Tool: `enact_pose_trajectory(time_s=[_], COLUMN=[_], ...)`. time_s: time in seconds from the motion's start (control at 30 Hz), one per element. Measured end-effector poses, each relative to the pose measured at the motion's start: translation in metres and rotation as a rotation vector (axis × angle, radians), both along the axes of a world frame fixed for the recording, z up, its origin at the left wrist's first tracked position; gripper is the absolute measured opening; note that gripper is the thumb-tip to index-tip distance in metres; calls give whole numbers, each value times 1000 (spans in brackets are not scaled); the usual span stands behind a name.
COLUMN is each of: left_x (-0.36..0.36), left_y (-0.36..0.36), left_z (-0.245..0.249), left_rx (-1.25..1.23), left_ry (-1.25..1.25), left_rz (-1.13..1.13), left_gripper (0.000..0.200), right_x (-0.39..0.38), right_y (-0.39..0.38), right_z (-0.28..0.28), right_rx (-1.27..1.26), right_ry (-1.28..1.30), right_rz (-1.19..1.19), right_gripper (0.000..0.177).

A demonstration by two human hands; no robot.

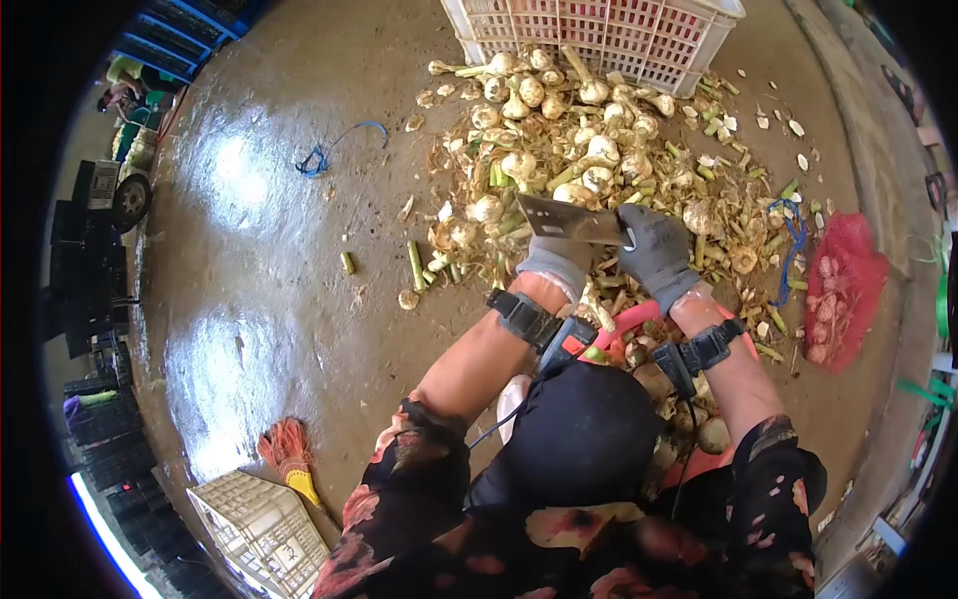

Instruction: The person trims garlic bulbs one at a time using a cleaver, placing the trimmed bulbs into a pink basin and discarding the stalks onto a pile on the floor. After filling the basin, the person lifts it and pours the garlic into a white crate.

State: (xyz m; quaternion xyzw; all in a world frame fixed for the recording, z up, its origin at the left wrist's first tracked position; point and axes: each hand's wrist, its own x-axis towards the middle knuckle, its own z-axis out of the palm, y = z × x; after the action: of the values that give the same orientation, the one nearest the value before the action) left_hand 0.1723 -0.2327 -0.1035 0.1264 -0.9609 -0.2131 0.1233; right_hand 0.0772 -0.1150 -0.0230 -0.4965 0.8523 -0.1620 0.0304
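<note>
My right hand (655, 248), in a grey glove, is closed around the handle of a cleaver (571, 220). The dark, wide blade points left across the front of my left hand (561, 262). That hand wears a grey glove too; its fingers are hidden behind the blade, so whatever they hold does not show. Ahead of both hands spreads a heap of garlic bulbs (602, 150) with stalks, trimmings and dry skins. Below the hands, a pink basket (639, 317) holds more bulbs, partly covered by my forearms and dark-clad knee.
A white plastic crate (689, 50) stands behind the heap. On the right lies a red mesh bag (846, 290) of bulbs beside blue twine (795, 245). A broom (289, 454) and another crate (257, 529) are at lower left. The floor (369, 230) looks wet.
</note>
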Motion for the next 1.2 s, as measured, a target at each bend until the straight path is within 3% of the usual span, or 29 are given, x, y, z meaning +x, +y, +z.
enact_pose_trajectory(time_s=[0.03,0.07,0.17,0.27,0.33,0.37,0.43,0.5,0.57,0.67,0.8,0.9,0.93,0.97,1.0,1.03,1.07,1.1,1.13,1.2], left_x=[-6,-10,-1,2,0,0,-23,-51,-72,-92,-71,-35,-20,-15,-12,-10,-15,-19,-19,-15], left_y=[-1,7,6,0,7,12,-10,-39,-63,-67,-73,-72,-69,-63,-57,-54,-57,-57,-57,-52], left_z=[12,30,61,74,117,146,131,91,62,50,58,48,37,41,50,60,69,63,58,64], left_rx=[89,52,99,651,1104,1343,879,454,152,316,407,761,1052,1020,986,952,976,1105,1020,855], left_ry=[-42,-147,296,230,-185,-592,-362,-303,-575,-691,-582,-327,-89,-49,-8,33,-110,-25,-53,-102], left_rz=[-10,128,24,-422,-539,-482,-230,244,219,158,26,110,17,-6,-29,-53,-23,10,21,42], left_gripper=[23,21,23,26,32,35,40,37,38,40,37,41,44,44,44,44,42,42,39,33], right_x=[-4,-8,-42,-79,-83,-86,-93,-100,-85,-76,-79,-74,-71,-68,-66,-61,-53,-40,-29,-23], right_y=[0,2,11,53,66,72,88,101,101,96,86,65,56,47,38,30,21,10,8,12], right_z=[-1,-1,-5,-17,-5,-5,-4,-20,-13,-14,-24,-10,-7,-6,-9,-13,-14,-6,7,9], right_rx=[-3,-4,321,275,219,208,186,213,219,239,190,80,48,17,90,155,218,280,385,269], right_ry=[-21,-45,-239,-162,-114,-163,-256,-256,-259,-361,-557,-888,-958,-1029,-1030,-886,-741,-596,-382,-333], right_rz=[-12,-25,-388,-504,-540,-558,-592,-615,-644,-629,-641,-672,-667,-660,-598,-527,-456,-386,-379,-294], right_gripper=[22,21,20,24,26,28,30,33,34,34,32,27,27,26,28,28,28,28,27,24])
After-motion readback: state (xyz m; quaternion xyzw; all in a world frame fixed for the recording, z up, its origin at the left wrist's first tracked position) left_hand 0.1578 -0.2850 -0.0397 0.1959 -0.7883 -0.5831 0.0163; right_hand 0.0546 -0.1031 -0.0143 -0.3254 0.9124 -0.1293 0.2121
